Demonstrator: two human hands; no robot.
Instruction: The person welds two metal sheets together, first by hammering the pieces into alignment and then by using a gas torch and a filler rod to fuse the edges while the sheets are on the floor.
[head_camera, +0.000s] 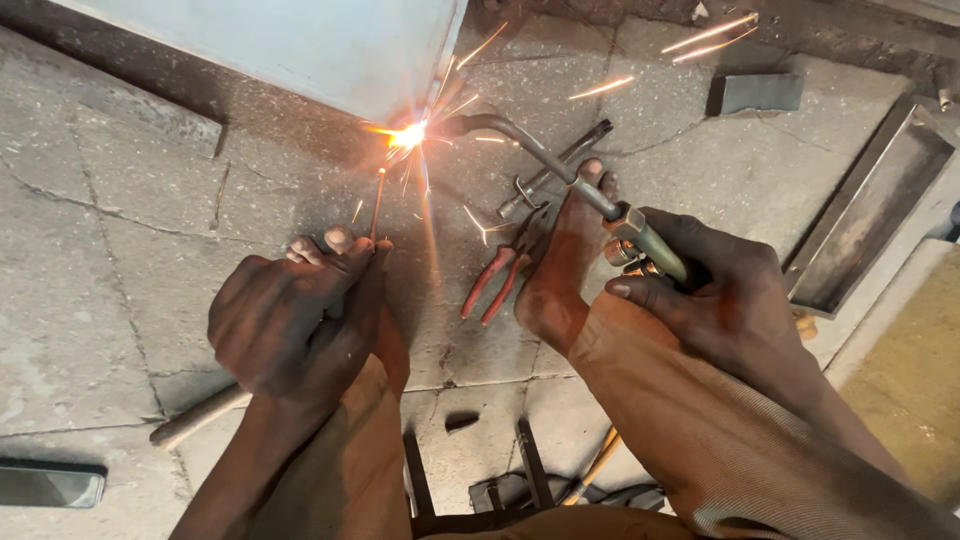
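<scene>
I am looking down at a cracked concrete floor; a pale grey metal box is standing at the top, its lower corner meeting the flame so the joint can be heated; its upper part is running out of view. A metal tray is lying at the right, partly cut off. My right hand is gripping the torch by its brass-fitted handle, the curved neck reaching to the bright flame, keeping the hand well back from the sparks. My left hand is clenching around a thin filler rod, feeding its tip just below the flame. Red-handled pliers are lying between my bare feet, near at hand. Glare is hiding the seam itself; I cannot tell what the dark things at the bottom edge are.
</scene>
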